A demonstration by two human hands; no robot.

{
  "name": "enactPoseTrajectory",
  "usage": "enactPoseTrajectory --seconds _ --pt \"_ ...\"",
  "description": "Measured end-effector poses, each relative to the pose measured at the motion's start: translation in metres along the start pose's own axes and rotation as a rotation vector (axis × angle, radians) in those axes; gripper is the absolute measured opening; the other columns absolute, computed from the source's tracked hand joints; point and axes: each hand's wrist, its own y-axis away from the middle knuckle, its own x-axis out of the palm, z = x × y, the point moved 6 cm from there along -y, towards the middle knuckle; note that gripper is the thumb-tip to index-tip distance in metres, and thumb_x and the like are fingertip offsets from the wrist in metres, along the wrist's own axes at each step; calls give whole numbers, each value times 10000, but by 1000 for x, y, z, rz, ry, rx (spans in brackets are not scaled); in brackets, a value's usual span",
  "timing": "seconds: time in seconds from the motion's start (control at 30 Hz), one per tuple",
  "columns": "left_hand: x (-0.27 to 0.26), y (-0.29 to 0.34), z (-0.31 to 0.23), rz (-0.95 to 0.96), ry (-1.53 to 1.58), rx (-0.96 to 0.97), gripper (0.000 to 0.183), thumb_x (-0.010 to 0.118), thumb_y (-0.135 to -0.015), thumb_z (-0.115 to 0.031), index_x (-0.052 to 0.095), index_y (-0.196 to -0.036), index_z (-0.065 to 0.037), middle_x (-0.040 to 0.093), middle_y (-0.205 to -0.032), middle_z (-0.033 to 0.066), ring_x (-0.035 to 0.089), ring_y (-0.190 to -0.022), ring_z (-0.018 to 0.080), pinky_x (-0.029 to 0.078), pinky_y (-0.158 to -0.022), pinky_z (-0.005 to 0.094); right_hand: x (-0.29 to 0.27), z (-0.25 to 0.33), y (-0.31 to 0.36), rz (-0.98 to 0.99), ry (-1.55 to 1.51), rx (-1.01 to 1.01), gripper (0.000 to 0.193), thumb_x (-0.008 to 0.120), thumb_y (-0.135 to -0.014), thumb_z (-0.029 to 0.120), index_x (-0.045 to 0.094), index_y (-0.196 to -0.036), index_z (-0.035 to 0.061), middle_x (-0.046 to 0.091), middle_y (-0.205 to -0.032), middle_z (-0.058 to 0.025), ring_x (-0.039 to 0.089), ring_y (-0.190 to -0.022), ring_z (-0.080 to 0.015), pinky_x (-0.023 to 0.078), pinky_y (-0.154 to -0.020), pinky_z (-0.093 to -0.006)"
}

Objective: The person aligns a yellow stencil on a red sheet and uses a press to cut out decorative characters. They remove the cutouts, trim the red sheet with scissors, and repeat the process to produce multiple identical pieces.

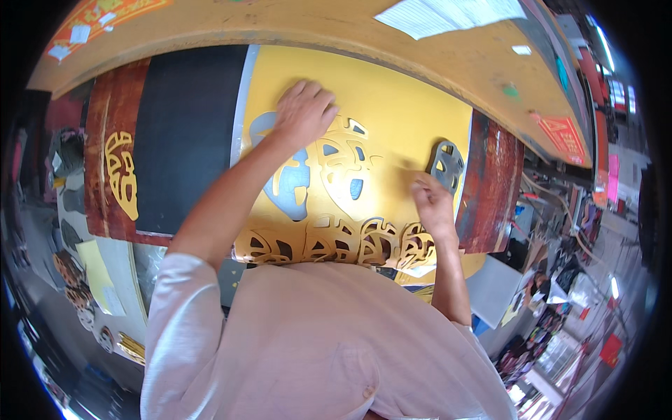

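Observation:
A yellow sheet (pixel 381 91) lies on the work surface, with sole-shaped outlines and cut-outs in it. My left hand (pixel 306 112) is over its upper left part, fingers bent and close together; what lies under them is hidden. Below that hand, a sole-shaped hole (pixel 283 185) shows grey-blue through the sheet. Beside it, a cut yellow sole piece (pixel 336 171) still sits in the sheet. My right hand (pixel 434 201) is at the right part of the sheet, its fingers smeared by motion. Just beyond it lies a dark sole-shaped cutting die (pixel 446 164).
A loose yellow cut piece (pixel 122 178) lies on the reddish-brown board at left, beside a black panel (pixel 189 140). Several cut-outs (pixel 332 245) run along the sheet's near edge. An orange machine beam (pixel 280 31) spans the far side, papers (pixel 448 15) on it.

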Motion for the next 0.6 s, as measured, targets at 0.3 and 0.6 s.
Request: enactPoseTrajectory --seconds 0.3,0.6 --pt "15 171 -149 227 24 361 554 763 -837 -338 660 -1262 2 539 -1499 209 434 -1465 399 298 -1234 562 -19 -66 68 -388 -33 -9 294 695 -995 167 733 -1205 -35 722 -1132 -163 733 -964 -215 588 -849 -322" --pt "6 167 -136 48 67 363 376 807 -762 -309 698 -1073 -129 604 -1186 36 512 -1168 282 403 -1035 478 -26 -55 70 -488 66 -93 240 720 -936 125 750 -1141 6 710 -1172 -198 721 -1035 -328 579 -907 -386"
